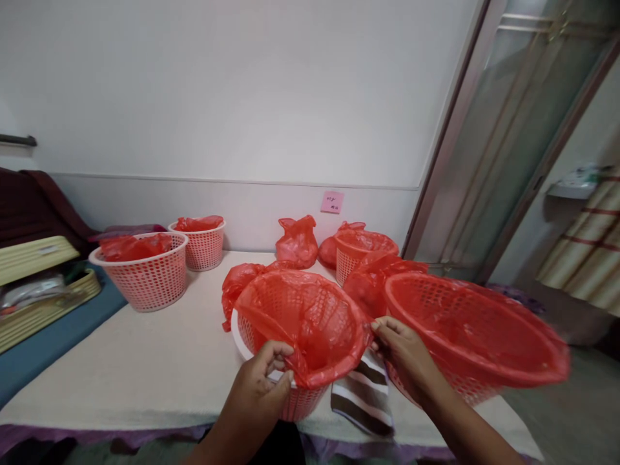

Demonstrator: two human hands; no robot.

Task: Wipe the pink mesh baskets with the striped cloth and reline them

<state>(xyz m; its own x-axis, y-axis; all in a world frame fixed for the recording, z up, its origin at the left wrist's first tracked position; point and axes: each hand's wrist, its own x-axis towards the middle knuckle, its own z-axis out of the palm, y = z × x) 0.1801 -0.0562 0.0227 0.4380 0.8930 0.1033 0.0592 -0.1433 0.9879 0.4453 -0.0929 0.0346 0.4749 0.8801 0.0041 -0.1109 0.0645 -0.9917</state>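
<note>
In front of me stands a white perforated plastic basket (237, 332) with a red plastic bag (314, 303) lining its inside. The bag is folded over the rim at the right and front, while white rim shows bare at the left. My left hand (264, 381) pinches a gathered part of the bag at the front rim. At the basket's right side my right hand (400, 345) pinches the bag's edge between thumb and fingers. A striped brown and white cloth (363, 400) lies just below that hand, partly under the basket.
A larger basket lined in red (475, 336) stands close on the right. Behind are another lined basket (365, 252) and knotted red bags (296, 242). Two white baskets (150, 278) holding red bags stand left. A pink note (332, 202) is on the wall.
</note>
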